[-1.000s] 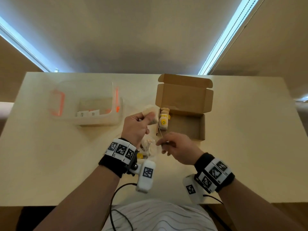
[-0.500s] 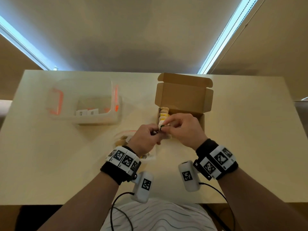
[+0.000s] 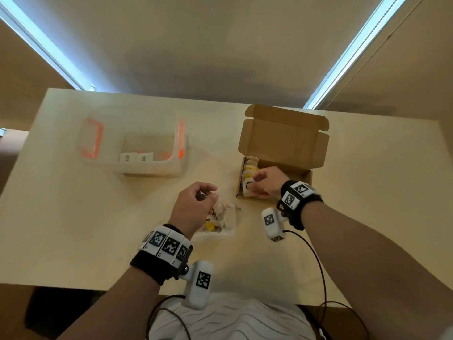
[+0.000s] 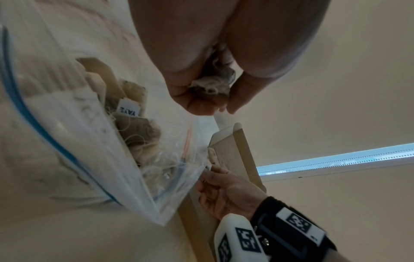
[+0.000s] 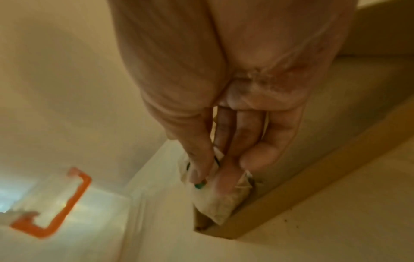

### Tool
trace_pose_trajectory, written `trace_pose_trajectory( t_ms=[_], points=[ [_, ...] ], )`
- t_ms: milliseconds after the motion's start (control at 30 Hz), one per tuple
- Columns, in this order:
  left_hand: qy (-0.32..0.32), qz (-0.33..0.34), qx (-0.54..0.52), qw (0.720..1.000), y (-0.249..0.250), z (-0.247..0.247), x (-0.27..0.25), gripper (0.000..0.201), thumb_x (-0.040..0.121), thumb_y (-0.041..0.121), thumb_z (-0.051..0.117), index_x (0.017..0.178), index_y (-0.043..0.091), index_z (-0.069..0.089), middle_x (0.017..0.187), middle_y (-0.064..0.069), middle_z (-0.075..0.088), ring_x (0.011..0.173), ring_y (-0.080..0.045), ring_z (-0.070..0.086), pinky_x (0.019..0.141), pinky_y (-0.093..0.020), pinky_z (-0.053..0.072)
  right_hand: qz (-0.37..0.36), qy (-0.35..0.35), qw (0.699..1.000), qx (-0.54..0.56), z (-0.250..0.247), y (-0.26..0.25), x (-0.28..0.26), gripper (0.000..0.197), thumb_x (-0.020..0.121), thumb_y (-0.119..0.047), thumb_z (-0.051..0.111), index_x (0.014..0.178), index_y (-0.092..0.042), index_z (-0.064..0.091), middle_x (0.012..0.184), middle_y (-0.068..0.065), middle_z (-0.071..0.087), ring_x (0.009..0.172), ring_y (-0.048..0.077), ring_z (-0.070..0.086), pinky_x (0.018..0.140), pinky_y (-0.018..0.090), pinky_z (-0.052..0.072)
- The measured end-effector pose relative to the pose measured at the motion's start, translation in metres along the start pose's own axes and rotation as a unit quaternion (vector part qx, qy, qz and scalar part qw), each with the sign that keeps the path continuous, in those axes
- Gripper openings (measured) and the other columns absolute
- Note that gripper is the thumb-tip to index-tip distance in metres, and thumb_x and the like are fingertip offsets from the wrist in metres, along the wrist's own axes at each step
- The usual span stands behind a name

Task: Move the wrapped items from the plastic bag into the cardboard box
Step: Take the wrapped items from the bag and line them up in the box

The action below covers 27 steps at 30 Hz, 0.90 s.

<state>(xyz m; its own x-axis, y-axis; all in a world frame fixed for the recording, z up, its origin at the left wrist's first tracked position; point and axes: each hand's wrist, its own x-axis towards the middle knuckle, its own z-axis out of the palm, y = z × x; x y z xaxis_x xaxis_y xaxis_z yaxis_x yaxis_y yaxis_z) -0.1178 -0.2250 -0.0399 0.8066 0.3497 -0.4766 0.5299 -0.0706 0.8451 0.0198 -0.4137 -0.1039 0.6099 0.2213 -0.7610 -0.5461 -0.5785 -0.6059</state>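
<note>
**Head view first: seat the packet in the row, then bring the next one**

Head view: the cardboard box [image 3: 282, 153] stands at about 1 o'clock from the person, its lid up. The right hand [image 3: 266, 184] is at the near-left corner of the box and pinches a wrapped item [image 3: 248, 190] at the near end of the row of wrapped items [image 3: 250, 168] along the left wall. The plastic bag [image 3: 220, 220] lies at 12 o'clock, just in front of the person, and the left hand [image 3: 193, 204] is over it with curled fingers. A clear container [image 3: 137, 146] with orange handles is at 10 o'clock on the table [image 3: 61, 229].

Left wrist view: the left hand [image 4: 215, 74] closes its thumb and fingers around a crumpled wrapped packet [image 4: 212, 83]. The bag [image 4: 94, 141] is open beside it and more items with strings and a paper tag are inside.

Right wrist view: the thumb and the fingertips [image 5: 201, 170] of the right hand [image 5: 228, 106] pinch the top of the packet [image 5: 215, 200], which stands in the corner of the box [image 5: 291, 203], against the wall.

My advice for this step: push the packet down until it stands upright and tight against its neighbour, and release only then, so it does not fall flat. I think the strings can catch on the fingers, so the hand should open fully before lifting. The left hand should lift its packet straight out of the bag opening, because loose threads there may drag other items out.
</note>
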Motion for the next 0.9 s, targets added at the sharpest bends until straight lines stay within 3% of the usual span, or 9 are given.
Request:
trace_pose_trajectory(
  t_ms=[100, 233, 333, 500, 600, 667, 767, 833, 900],
  points=[
    [0.008, -0.004, 0.002, 1.000, -0.005, -0.008, 0.000, 0.009, 0.090, 0.007, 0.065, 0.094, 0.014, 0.068, 0.066, -0.001, 0.057, 0.056, -0.013, 0.052, 0.060, -0.025, 0.046, -0.010, 0.060, 0.985, -0.164, 0.005, -0.003, 0.011, 0.029, 0.079, -0.027, 0.083, 0.104, -0.020, 0.071, 0.100, -0.004, 0.064, 0.091, 0.016, 0.063, 0.075, 0.025, 0.051],
    [0.012, -0.005, 0.002, 1.000, -0.008, -0.013, -0.003, 0.007, 0.090, 0.007, 0.065, 0.093, 0.013, 0.068, 0.068, -0.001, 0.058, 0.055, -0.011, 0.051, 0.053, -0.018, 0.043, -0.011, 0.116, 0.967, -0.225, 0.014, -0.003, 0.018, 0.018, 0.086, -0.029, 0.074, 0.103, -0.021, 0.073, 0.113, 0.000, 0.069, 0.107, 0.022, 0.062, 0.084, 0.026, 0.046],
    [0.014, -0.004, 0.010, 1.000, -0.010, -0.015, -0.003, 0.009, 0.090, 0.007, 0.065, 0.091, 0.015, 0.068, 0.068, 0.000, 0.058, 0.052, -0.009, 0.051, 0.052, -0.017, 0.043, -0.008, 0.146, 0.961, -0.235, 0.017, 0.002, 0.021, 0.012, 0.085, -0.029, 0.074, 0.095, -0.023, 0.071, 0.112, 0.000, 0.070, 0.104, 0.023, 0.062, 0.078, 0.025, 0.045],
    [0.006, -0.016, 0.007, 1.000, -0.010, -0.012, -0.002, 0.008, 0.091, 0.007, 0.063, 0.092, 0.013, 0.067, 0.063, 0.001, 0.056, 0.052, -0.011, 0.051, 0.055, -0.023, 0.044, -0.011, 0.172, 0.961, -0.214, 0.014, 0.009, 0.021, 0.030, 0.075, -0.036, 0.083, 0.095, -0.022, 0.065, 0.100, -0.004, 0.066, 0.088, 0.017, 0.056, 0.068, 0.026, 0.040],
    [-0.012, -0.091, -0.165, 0.982, -0.004, -0.011, -0.003, 0.013, 0.097, 0.008, 0.053, 0.092, 0.004, 0.064, 0.068, -0.008, 0.054, 0.057, -0.017, 0.048, 0.059, -0.028, 0.043, -0.033, 0.187, 0.966, -0.175, 0.006, 0.004, 0.007, 0.035, 0.075, -0.035, 0.084, 0.100, -0.021, 0.062, 0.100, -0.005, 0.064, 0.093, 0.015, 0.058, 0.073, 0.025, 0.042],
    [-0.046, -0.149, -0.329, 0.931, 0.003, -0.014, -0.006, 0.020, 0.097, 0.013, 0.046, 0.096, -0.001, 0.061, 0.076, -0.013, 0.055, 0.062, -0.022, 0.051, 0.068, -0.033, 0.046, -0.090, 0.205, 0.961, -0.163, 0.005, -0.003, -0.016, 0.028, 0.081, -0.030, 0.079, 0.101, -0.021, 0.061, 0.099, -0.005, 0.063, 0.093, 0.014, 0.060, 0.072, 0.024, 0.043],
    [-0.096, -0.198, -0.457, 0.862, 0.007, -0.020, -0.010, 0.026, 0.087, 0.015, 0.050, 0.103, -0.003, 0.058, 0.089, -0.020, 0.061, 0.077, -0.030, 0.062, 0.080, -0.034, 0.050, -0.243, 0.169, 0.944, -0.147, 0.020, -0.020, -0.068, 0.013, 0.087, -0.024, 0.073, 0.095, -0.018, 0.065, 0.091, -0.008, 0.066, 0.082, 0.005, 0.061, 0.072, 0.017, 0.047],
    [-0.110, -0.196, -0.448, 0.866, 0.006, -0.020, -0.011, 0.029, 0.089, 0.010, 0.044, 0.109, -0.005, 0.058, 0.097, -0.023, 0.063, 0.088, -0.034, 0.064, 0.083, -0.038, 0.054, -0.310, 0.095, 0.934, -0.152, 0.038, -0.031, -0.103, 0.017, 0.084, -0.029, 0.076, 0.095, -0.021, 0.066, 0.086, -0.012, 0.066, 0.076, -0.001, 0.060, 0.067, 0.011, 0.047],
    [-0.113, -0.188, -0.395, 0.892, 0.007, -0.018, -0.013, 0.030, 0.094, 0.004, 0.036, 0.111, -0.005, 0.059, 0.094, -0.020, 0.065, 0.085, -0.030, 0.065, 0.081, -0.040, 0.055, -0.316, 0.055, 0.931, -0.172, 0.056, -0.034, -0.122, 0.030, 0.077, -0.036, 0.081, 0.100, -0.024, 0.065, 0.086, -0.012, 0.067, 0.074, -0.001, 0.061, 0.065, 0.010, 0.048]
  ],
)
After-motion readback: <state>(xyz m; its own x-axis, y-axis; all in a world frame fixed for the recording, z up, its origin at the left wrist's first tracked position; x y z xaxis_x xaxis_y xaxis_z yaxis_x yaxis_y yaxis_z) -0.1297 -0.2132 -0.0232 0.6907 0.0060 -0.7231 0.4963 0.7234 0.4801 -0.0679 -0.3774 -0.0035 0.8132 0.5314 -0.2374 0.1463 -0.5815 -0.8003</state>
